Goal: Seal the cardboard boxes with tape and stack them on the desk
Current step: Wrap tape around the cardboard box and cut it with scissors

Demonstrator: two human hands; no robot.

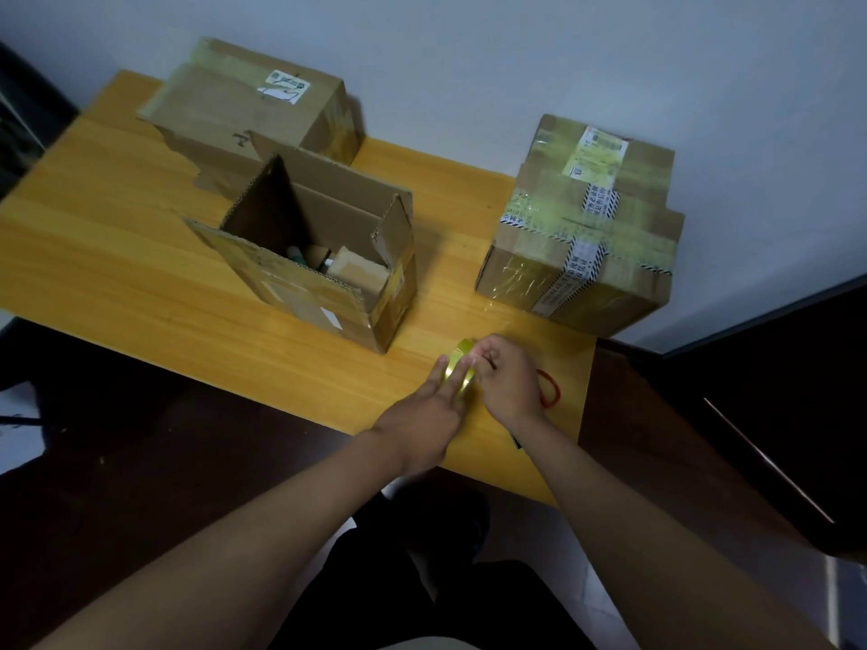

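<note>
While both hands grip tape point(462, 368), an open box point(323, 255) stands beside.

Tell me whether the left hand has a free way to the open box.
Probably yes: bare desk lies between the left hand and the open box, but that hand holds the tape roll.

Open box point(323, 255), flaps raised, stood frame centre; taped boxes upper left point(253, 110) and right point(586, 222); yellowish tape roll point(462, 368) lower centre.

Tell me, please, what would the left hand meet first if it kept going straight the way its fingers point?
Beyond the tape roll it already holds, the left hand points up and right across bare desk; the sealed stack of boxes would likely come first, though depth is unclear.
</note>
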